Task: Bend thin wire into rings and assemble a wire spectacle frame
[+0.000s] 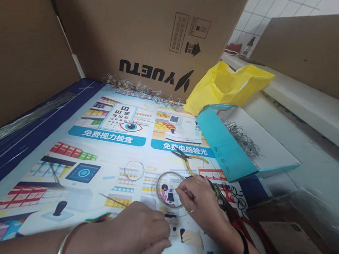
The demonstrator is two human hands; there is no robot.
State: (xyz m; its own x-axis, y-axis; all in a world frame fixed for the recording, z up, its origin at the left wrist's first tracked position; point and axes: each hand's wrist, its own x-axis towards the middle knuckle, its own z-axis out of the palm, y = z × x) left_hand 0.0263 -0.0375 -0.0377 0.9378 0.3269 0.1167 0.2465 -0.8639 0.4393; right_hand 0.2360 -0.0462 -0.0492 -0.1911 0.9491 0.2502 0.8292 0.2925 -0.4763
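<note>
My left hand (142,237) is closed in the lower middle, its fingers curled down; anything in its grip is hidden. A thin pointed metal tool (113,200) shows just beyond its knuckles, and whether the hand holds it I cannot tell. Pinched fingers of my right hand (199,195) overlap the right edge of a coil of thin wire (158,186); what they grip is too small to make out. Beyond that hand lie pliers with yellow handles (190,161). A smaller wire ring (125,169) rests to the left of the coil.
A blue box (227,149) holds tangled wire pieces (243,139), beside a yellow bag (228,87). Cardboard (126,15) walls the back and left. Straight wires (21,121) lie at left, black loops (236,196) at right. Clear tangled pieces (137,86) line the back edge.
</note>
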